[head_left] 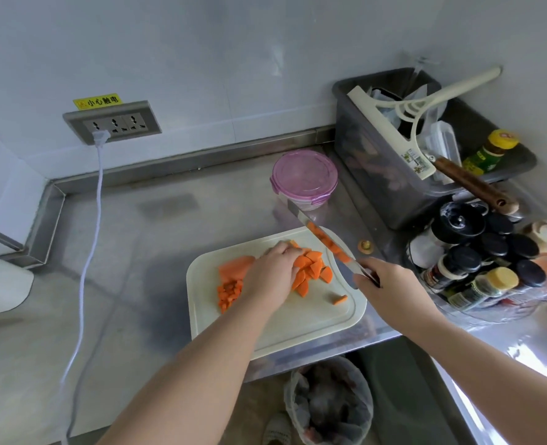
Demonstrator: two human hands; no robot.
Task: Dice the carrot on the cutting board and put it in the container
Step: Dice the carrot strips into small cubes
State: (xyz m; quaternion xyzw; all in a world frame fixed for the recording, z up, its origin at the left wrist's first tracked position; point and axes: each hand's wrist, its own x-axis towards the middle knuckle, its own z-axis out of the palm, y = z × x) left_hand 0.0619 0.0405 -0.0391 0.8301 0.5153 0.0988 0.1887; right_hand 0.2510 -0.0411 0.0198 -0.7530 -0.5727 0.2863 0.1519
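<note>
A white cutting board (pixel 313 319) lies on the steel counter. On it are a pile of carrot half-slices (pixel 313 268), a small heap of diced carrot (pixel 229 292), a larger carrot slab (pixel 235 264) and one stray piece (pixel 340 299). My left hand (pixel 270 273) rests on the slice pile, fingers curled over it. My right hand (pixel 387 284) grips the handle of a knife (pixel 320 234), whose blade is lifted above the board's right edge and reflects the carrot. A round container with a pink lid (pixel 304 178) stands behind the board, lid on.
A grey bin (pixel 378 175) with a squeegee and utensils sits at the right rear. Spice jars (pixel 477 255) crowd the right. A white cable (pixel 86 252) runs from the wall socket (pixel 113 122) down the counter. A lined waste bin (pixel 328 399) stands on the floor below.
</note>
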